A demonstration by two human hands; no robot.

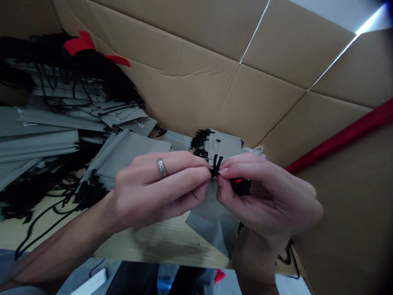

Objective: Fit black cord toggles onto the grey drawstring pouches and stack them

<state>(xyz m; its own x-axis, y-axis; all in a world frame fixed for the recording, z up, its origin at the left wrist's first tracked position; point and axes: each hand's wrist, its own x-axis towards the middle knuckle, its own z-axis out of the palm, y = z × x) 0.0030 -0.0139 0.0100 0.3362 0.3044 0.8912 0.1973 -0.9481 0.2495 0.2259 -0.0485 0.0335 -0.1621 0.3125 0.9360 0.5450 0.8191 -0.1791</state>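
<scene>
Both hands meet in the middle of the view around a black cord, whose two short ends stick up between the fingertips. My left hand, with a ring on one finger, pinches the cord from the left. From the right, my right hand pinches it between thumb and fingers. Below the hands hangs a grey pouch, partly hidden by them; whether the pinched cord belongs to it I cannot tell. A small red spot and something black show behind the right fingers.
Stacks of grey pouches with black cords lie at the left of the wooden table. Red ribbon lies on a heap of black cords. More pouches stand at the back. Cardboard walls rise behind; a dark red strip runs at right.
</scene>
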